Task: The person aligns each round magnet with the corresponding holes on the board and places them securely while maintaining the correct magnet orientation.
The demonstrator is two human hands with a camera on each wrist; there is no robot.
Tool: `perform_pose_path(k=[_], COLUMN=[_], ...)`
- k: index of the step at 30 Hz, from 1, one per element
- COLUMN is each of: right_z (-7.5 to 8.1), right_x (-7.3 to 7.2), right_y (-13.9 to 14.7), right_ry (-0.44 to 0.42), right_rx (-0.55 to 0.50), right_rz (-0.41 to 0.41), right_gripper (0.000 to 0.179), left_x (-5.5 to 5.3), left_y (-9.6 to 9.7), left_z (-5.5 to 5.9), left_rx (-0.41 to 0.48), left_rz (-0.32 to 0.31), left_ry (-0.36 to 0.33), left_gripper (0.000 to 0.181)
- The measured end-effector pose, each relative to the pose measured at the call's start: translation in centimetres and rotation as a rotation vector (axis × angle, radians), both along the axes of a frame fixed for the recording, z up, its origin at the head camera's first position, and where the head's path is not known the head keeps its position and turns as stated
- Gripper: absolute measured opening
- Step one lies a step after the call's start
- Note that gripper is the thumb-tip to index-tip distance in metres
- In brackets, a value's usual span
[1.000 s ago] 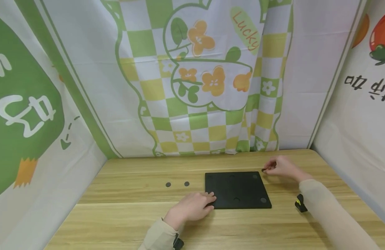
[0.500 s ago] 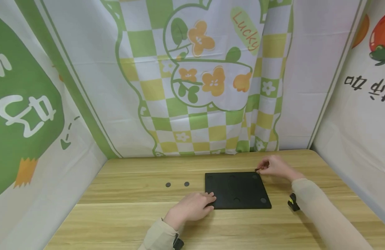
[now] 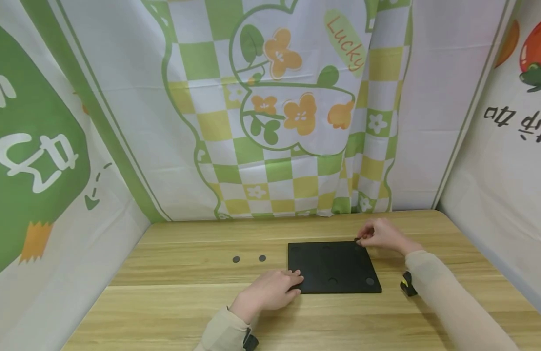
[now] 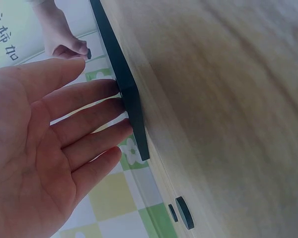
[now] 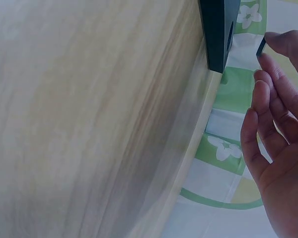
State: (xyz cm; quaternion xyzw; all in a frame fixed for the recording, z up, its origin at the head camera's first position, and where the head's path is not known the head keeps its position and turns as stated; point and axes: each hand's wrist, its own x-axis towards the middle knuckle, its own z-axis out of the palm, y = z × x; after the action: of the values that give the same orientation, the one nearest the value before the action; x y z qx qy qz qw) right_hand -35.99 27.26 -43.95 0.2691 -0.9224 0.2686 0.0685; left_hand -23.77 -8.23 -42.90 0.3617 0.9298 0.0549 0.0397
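Observation:
A flat black board [image 3: 331, 263] lies on the wooden table, with faint round outlines on its top. My left hand [image 3: 270, 290] rests its fairly straight fingers [image 4: 92, 116] on the board's left edge near the front corner. Between thumb and index finger, my right hand [image 3: 383, 235] pinches a small dark disc [image 5: 261, 46], seen edge-on in the right wrist view. That disc is over the board's back right corner, where the fingers partly hide the round outline. A greyish disc shape [image 3: 370, 281] shows at the board's front right corner.
Two loose dark discs, one farther left [image 3: 236, 259] and one nearer the board [image 3: 262, 258], lie on the table [image 3: 173, 292]. Patterned curtains [image 3: 274, 185] close off the back and sides. Each wrist wears a small black device.
My right hand has moved left with the disc, from beside the board's back right corner to over it. The left hand, the board and the loose discs stay put.

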Motion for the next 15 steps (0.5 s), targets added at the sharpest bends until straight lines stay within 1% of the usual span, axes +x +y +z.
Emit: perform_pose_path(k=[9,15], right_z=[0.0,0.1], right_x=[-0.1,-0.2], right_y=[-0.8,-1.5], right_ry=[-0.033,-0.025], right_rx=[-0.008,0.012], right_rz=[-0.002,0.009], right_gripper=[0.012,0.010], left_x=[0.0,0.0], left_y=[0.0,0.0], left_z=[0.0,-0.1], left_rx=[0.005,0.010], left_rz=[-0.002,0.001], left_ry=[0.004,0.001], left_gripper=[0.038,0.038])
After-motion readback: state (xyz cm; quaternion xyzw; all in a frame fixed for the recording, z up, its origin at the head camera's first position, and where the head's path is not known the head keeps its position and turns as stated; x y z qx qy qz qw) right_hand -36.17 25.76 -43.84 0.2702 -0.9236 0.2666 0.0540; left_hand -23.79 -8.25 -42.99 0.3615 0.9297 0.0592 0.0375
